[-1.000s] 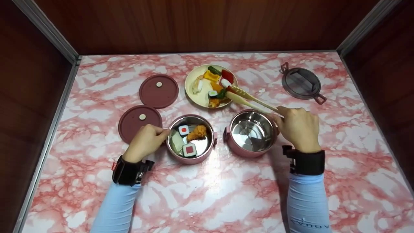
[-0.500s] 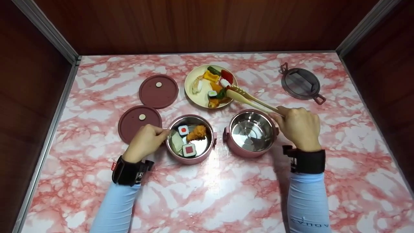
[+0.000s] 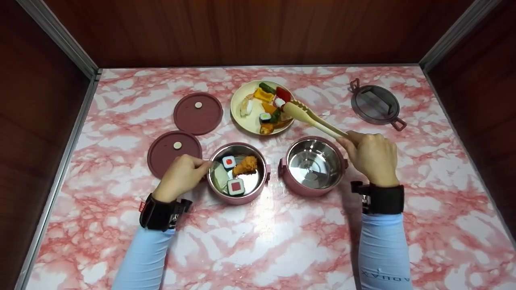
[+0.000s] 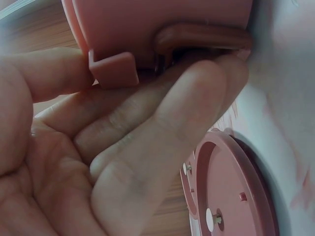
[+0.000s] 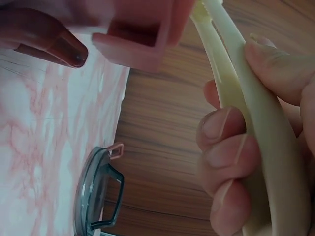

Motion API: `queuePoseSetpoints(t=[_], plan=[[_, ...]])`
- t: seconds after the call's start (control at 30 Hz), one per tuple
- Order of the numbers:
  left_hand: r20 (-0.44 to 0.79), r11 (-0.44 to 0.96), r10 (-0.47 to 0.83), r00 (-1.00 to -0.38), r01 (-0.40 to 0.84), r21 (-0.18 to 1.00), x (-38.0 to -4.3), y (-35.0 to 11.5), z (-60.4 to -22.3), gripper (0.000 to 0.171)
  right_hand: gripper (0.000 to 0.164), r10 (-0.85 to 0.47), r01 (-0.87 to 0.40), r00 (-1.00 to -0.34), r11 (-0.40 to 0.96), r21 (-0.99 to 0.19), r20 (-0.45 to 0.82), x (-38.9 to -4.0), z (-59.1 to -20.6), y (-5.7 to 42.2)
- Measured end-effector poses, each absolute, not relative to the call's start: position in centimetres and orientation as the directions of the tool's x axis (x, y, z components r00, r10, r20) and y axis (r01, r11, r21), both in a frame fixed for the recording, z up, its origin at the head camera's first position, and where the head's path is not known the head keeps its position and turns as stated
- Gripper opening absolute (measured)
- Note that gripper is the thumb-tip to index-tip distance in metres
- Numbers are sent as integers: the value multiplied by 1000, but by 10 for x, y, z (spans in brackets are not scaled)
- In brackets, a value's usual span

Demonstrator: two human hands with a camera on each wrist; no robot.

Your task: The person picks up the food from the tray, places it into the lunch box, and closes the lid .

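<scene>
My left hand (image 3: pixel 182 177) holds the left side of a pink pot (image 3: pixel 242 200); in the left wrist view the thumb meets a rim tab (image 4: pixel 115 70) and the fingers lie at the brown handle (image 4: pixel 204 38). Inside are a toy drumstick (image 3: pixel 246 165), two sushi rolls (image 3: pixel 236 187) and a pale green piece (image 3: pixel 220 176). With curled fingers, my right hand (image 3: pixel 373 157) grips cream tongs (image 3: pixel 328 128). Their heads are over the right edge of a cream plate (image 3: pixel 249 124) of toy food, near a white-and-red piece (image 3: pixel 279 102). Whether they pinch anything is unclear.
A second pink pot (image 3: pixel 312 192) with a bare steel inside stands under the tongs' handles. Two dark red lids (image 3: pixel 198 121) lie at the left. A clear lid with handles (image 3: pixel 375 104) lies at the back right. Wooden walls (image 3: pixel 258 32) border the table.
The tongs' heads have shifted slightly up and back over the plate's right edge, and the tongs have turned a little. My left hand and both pots have stayed put.
</scene>
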State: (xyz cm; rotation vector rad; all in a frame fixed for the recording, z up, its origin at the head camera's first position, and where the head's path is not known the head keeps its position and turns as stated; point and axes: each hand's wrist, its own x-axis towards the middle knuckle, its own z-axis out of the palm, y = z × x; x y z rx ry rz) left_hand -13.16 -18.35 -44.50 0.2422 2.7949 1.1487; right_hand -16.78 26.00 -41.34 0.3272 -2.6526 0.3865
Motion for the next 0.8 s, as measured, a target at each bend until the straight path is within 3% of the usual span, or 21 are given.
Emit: queuePoseSetpoints(t=[0.8], plan=[[-45,687,190,-981,100,719,-131,-183,-445,49,36,-169,-262,-919,937,-231,357,-172,-419,264]])
